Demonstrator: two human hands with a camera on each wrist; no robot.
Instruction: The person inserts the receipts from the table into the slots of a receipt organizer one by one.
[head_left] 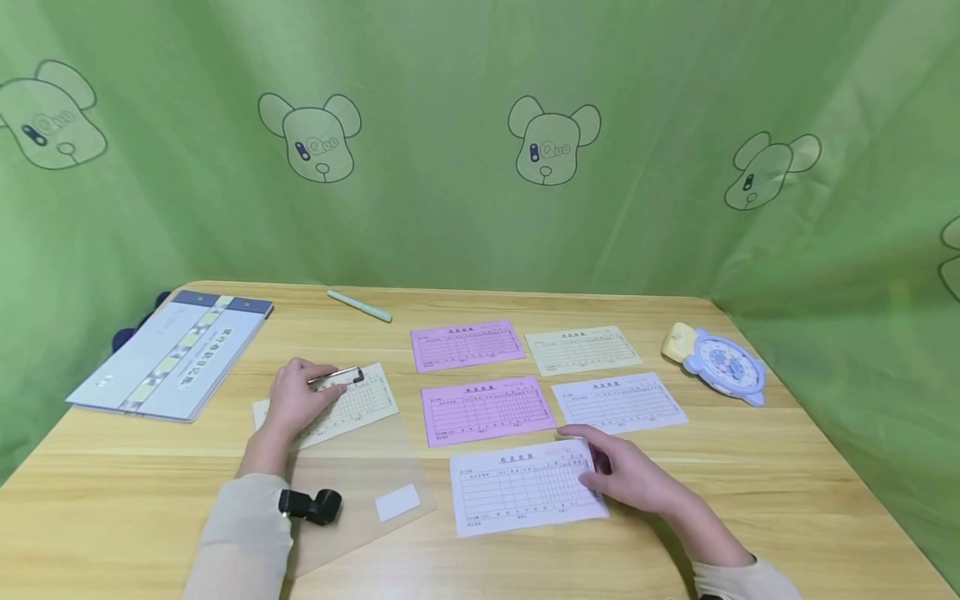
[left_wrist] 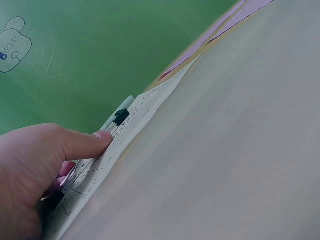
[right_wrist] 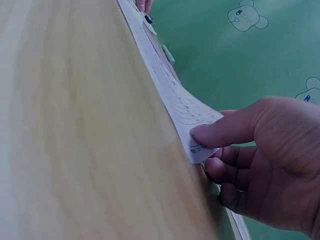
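Observation:
At the metal clip (head_left: 335,375) of a see-through clipboard (head_left: 352,492), my left hand (head_left: 296,396) grips with the thumb on top and fingers curled behind. A cream printed receipt slip (head_left: 367,402) lies at the clipboard's top, partly covered by the hand. My right hand (head_left: 630,471) pinches the right edge of a white receipt slip (head_left: 517,492). In the right wrist view, the thumb presses on the printed face of this white slip (right_wrist: 187,112), and its held corner curves up off the table. The left wrist view shows the left thumb (left_wrist: 95,144) beside the clip's black end.
Two pink slips (head_left: 465,343), another cream slip (head_left: 583,350) and a second white slip (head_left: 619,402) lie behind the held one. A ledger book (head_left: 161,367) is at left, a pale green pen (head_left: 360,306) at the back, a blue round timer (head_left: 723,365) and yellow block (head_left: 678,342) at right.

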